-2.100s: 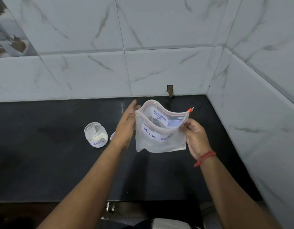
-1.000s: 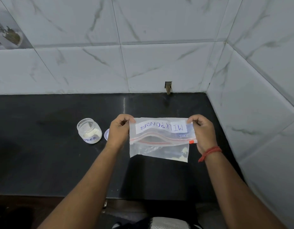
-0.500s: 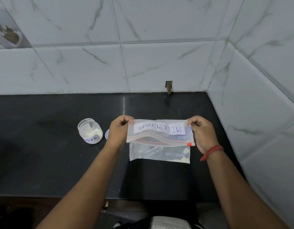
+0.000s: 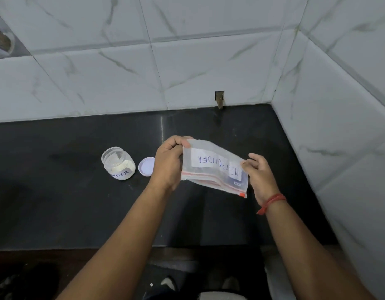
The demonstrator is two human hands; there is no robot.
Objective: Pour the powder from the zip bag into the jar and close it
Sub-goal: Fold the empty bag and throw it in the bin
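zip bag [image 4: 213,167]: clear plastic, held up above the black counter [image 4: 68,202] between both hands, tilted so its left corner sits higher than its right. white label on it with blue handwriting, upside down to the camera. red zip strip runs along the lower edge, with a small red tab at the lower right corner. whether the zip is sealed cannot be told.

left hand [image 4: 167,165]: fingers curled over, pinching the bag's upper left corner.

right hand [image 4: 259,172]: thumb and fingertips pinching the bag's right edge; the other fingers loosely bent. a red thread band [image 4: 271,202] circles this wrist.

jar [image 4: 118,163]: small, clear, standing upright on the counter to the left of the left hand, mouth uncovered. white powder [image 4: 122,167] lies in its lower part. a white label with blue writing, partly readable, faces the camera.

lid [image 4: 146,166]: pale, round, lying flat on the counter just beside the jar on its right, partly hidden behind the left hand.

surroundings: white marbled tile wall [image 4: 187,61] behind and to the right of the counter.
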